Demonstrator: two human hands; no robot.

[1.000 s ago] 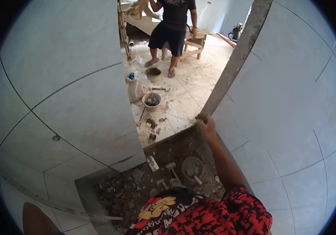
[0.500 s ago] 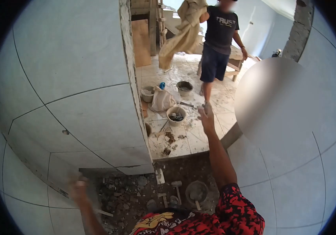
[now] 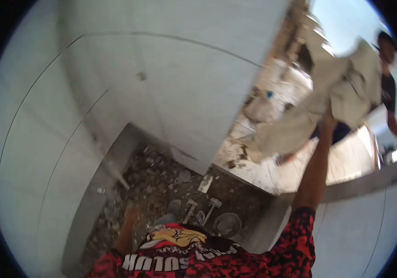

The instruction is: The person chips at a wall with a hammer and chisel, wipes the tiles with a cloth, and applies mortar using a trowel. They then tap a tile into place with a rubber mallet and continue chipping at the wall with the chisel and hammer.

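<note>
My right hand [image 3: 329, 121] reaches out through the doorway and is closed on a crumpled beige cloth [image 3: 346, 88], which hangs down and to the left in wide folds. Close behind it stands another person [image 3: 387, 88] in a dark shirt; the cloth hides where that person's other hand is. Low on the left, my left hand [image 3: 132, 214] is over the rubble, smeared by motion, so its fingers do not show clearly.
Broken rubble [image 3: 152, 171] covers the floor by my feet. Two hammers [image 3: 214, 204] and a bucket [image 3: 227, 224] sit in front of me. A tiled wall [image 3: 180, 83] borders the doorway on the left. Beyond lies a pale sack [image 3: 258, 109].
My view has swung left. The other person has come nearer with the cloth, and my right hand has taken hold of it. My left hand has lowered.
</note>
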